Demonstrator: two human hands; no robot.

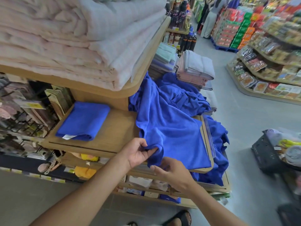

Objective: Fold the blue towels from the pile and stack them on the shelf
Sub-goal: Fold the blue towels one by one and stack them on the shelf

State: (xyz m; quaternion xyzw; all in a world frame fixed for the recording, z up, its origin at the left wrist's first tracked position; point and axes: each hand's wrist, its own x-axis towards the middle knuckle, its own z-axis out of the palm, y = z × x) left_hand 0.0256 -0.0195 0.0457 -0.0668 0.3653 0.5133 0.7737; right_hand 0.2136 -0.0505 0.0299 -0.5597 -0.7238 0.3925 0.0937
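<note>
A blue towel lies spread loosely over the right part of the wooden shelf, its near corner hanging at the front edge. My left hand pinches that near edge between thumb and fingers. My right hand holds the towel's corner just below and to the right. Behind the spread towel a rumpled pile of blue towels sits at the back right, and more blue cloth hangs over the shelf's right side. One folded blue towel lies on the left of the shelf.
A shelf above carries thick folded pale blankets. Stacked grey and pink towels stand behind the pile. A dark basket with goods is on the floor at right. Racks of packaged food line the aisle, where people stand far back.
</note>
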